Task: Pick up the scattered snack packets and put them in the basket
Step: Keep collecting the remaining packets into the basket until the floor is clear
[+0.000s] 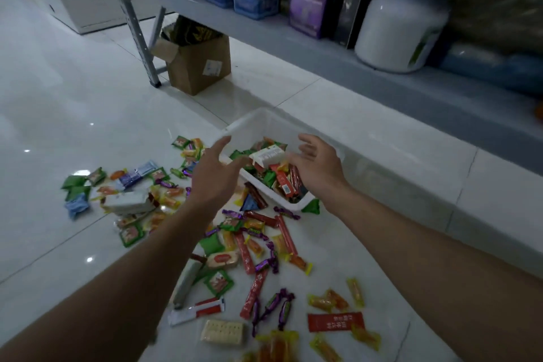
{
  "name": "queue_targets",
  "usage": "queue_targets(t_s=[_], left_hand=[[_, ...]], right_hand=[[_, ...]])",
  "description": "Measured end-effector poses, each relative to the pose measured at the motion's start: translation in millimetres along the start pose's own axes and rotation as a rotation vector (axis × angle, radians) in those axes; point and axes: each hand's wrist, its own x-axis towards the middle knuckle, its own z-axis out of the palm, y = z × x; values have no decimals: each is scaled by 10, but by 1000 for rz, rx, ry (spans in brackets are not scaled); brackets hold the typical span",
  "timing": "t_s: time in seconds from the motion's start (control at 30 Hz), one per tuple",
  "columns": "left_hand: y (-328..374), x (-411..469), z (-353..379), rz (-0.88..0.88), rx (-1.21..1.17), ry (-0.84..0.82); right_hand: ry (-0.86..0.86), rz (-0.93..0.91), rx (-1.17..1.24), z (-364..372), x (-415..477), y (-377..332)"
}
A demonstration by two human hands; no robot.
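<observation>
Snack packets (252, 247) lie strewn over the pale tiled floor (58, 97) in two loose drifts, one to the left of the white basket (261, 111) and a larger one trailing from its near edge toward the camera, while a good heap of green, red and orange wrappers already sits inside it. Both hands hang over the basket with nothing in them: the left hand (210, 176) is above its left rim with fingers spread and thumb out, and the right hand (318, 164) is above its right side, palm turned inward and fingers loosely fanned. Between them a white packet (269, 156) tops the heap; whether it rests there or is just above it, I cannot tell. My reading is that this is the drop-off end of a round, with the task perhaps a third done, since most of the sweets are on the tiles. The next move calls for bringing the hands back and down to the nearest cluster, by the basket's front edge, and scooping several at once. Slick twisted wrappers could slide on the glossy tile, and the flat cracker pack (223, 331) may need a fingertip under its edge.
</observation>
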Motion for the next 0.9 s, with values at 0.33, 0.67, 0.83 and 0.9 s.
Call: queue_targets(t_s=[0.33,0.67,0.83,0.9], left_hand=[[2429,-1200,-1963,-152,-146,70],[3788,-2204,-3879,-340,-161,148],[3688,-2411,-4708,-355,-176,160],[3645,-2444,-4998,-344,-184,183]], right_hand=[[-150,120,140,-1126,-1401,-2717],[-357,143,-7,-1368,-2437,-4835],[-372,182,-6,-813,-2606,-5322],[-394,166,-7,-552,-2618,-5520]])
